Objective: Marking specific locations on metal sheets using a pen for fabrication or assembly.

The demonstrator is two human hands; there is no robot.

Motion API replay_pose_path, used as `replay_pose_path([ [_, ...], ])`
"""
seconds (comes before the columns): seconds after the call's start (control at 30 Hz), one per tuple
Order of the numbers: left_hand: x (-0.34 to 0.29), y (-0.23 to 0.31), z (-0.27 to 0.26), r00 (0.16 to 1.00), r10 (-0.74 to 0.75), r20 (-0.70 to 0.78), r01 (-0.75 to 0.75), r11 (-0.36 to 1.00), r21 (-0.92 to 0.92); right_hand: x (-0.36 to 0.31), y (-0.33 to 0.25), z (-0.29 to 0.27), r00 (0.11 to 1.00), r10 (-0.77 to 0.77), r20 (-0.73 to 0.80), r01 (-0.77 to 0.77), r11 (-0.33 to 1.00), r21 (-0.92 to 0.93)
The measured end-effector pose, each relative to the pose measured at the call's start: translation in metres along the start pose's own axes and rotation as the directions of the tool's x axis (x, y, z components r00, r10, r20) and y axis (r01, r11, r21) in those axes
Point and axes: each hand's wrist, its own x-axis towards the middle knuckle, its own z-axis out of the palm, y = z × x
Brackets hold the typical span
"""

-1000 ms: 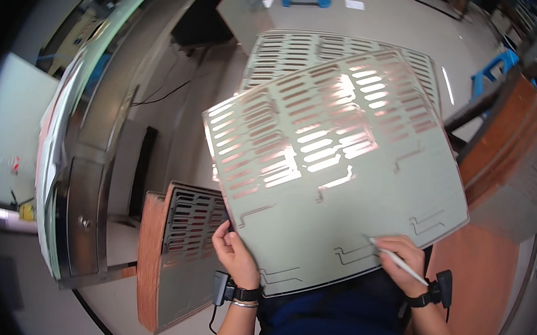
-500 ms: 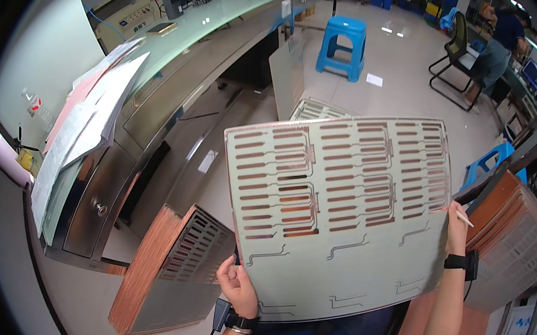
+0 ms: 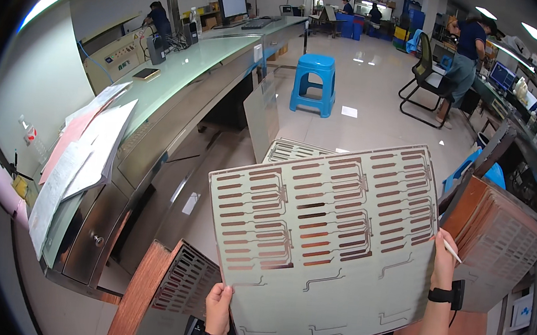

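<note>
A large pale grey-green circuit board panel [image 3: 340, 299], patterned with rows of copper-coloured bars and thin traces, is held up in front of me at a tilt. My left hand [image 3: 219, 307] is closed on its lower left edge, thumb and fingers pinching the rim. Gripping the right edge is my right hand [image 3: 443, 263], which also has a slim white pen-like stick [image 3: 452, 251] poking out between its fingers. Another patterned panel [image 3: 293, 150] shows partly behind the top edge of the held one.
A stack of copper-edged panels [image 3: 142, 298] stands at lower left; another stack [image 3: 493, 240] leans at right. The glass-topped desk [image 3: 194, 61] along the left carries loose papers [image 3: 90, 152]. A blue stool [image 3: 314, 84] and a black chair [image 3: 425, 76] stand farther off. Co-workers are in the background.
My view has tilted up, showing more of the room. The panel sits lower and further left in the picture, and its glints have shifted. My left fingers lie closer along the edge.
</note>
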Motion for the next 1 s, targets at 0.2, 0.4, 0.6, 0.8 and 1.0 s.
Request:
replay_pose_path([
  [0.2, 0.008, 0.03, 0.004, 0.992, 0.039, 0.121, -0.038, 0.999, -0.014, -0.005, -0.001, -0.01, 0.997, 0.007, -0.072, 0.002, 0.991, 0.136],
  [0.4, 0.008, 0.094, 0.03, 0.909, 0.372, 0.189, -0.391, 0.917, 0.079, 0.019, -0.029, -0.029, 0.981, -0.191, -0.025, 0.191, 0.944, 0.27],
  [0.6, 0.044, 0.121, 0.065, 0.785, 0.58, 0.217, -0.619, 0.72, 0.314, 0.081, -0.011, -0.052, 0.904, -0.271, -0.33, 0.374, 0.876, 0.306],
  [0.8, 0.061, 0.109, 0.071, 0.663, 0.55, 0.508, -0.738, 0.369, 0.565, 0.043, 0.042, -0.05, 0.914, -0.126, -0.386, 0.221, 0.952, 0.213],
  [1.0, 0.064, 0.077, 0.074, 0.775, 0.563, 0.287, -0.615, 0.57, 0.545, -0.054, 0.07, -0.044, 0.937, -0.036, -0.346, 0.106, 0.977, 0.185],
])
